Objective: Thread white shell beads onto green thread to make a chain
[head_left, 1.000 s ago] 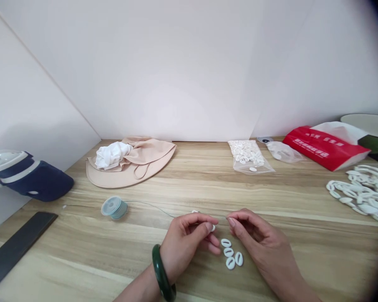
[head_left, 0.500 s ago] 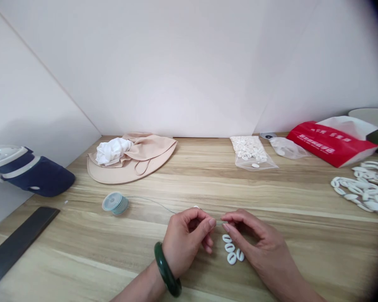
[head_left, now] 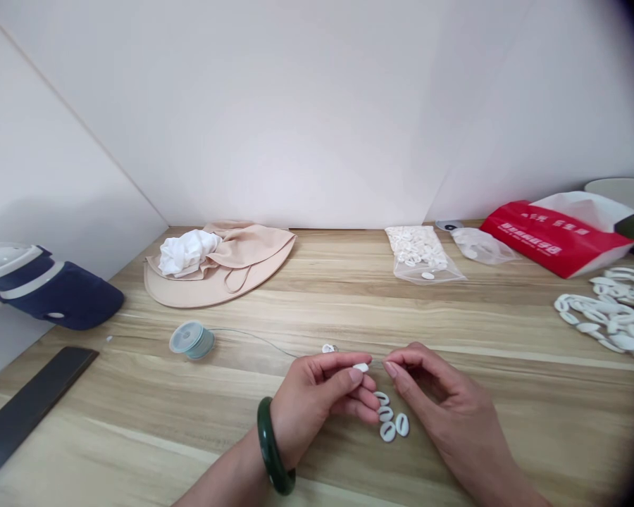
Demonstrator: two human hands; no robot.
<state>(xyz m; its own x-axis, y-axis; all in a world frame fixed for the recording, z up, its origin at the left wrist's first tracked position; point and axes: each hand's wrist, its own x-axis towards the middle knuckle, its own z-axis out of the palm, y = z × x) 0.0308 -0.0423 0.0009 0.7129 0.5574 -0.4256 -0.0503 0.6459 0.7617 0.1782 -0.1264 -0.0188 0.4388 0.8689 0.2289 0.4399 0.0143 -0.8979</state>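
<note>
My left hand (head_left: 327, 391), with a green bangle (head_left: 272, 447) on its wrist, pinches a white cowrie shell (head_left: 361, 367) between thumb and forefinger. Just right of it, my right hand (head_left: 438, 398) is closed at thumb and fingertip on a thin cord, which shows faintly in the small gap between the hands. From the spool (head_left: 191, 341) on the left, pale blue-green cord (head_left: 258, 338) runs across the table to behind my left hand. Several loose cowrie shells (head_left: 387, 431) lie on the tabletop below and between my hands. Another shell (head_left: 328, 348) rests just beyond my left fingers.
A beige sun hat (head_left: 216, 285) with white cloth (head_left: 189, 252) on it lies at the back left. A bag of shells (head_left: 417, 250), a red packet (head_left: 554, 236) and strung shells (head_left: 607, 313) are at the right. A dark bar (head_left: 36, 408) and navy bottle (head_left: 74, 296) stand left.
The shell in my left fingers now shows, and that hand's other fingers have opened out. My right hand has shifted slightly right, away from the left.
</note>
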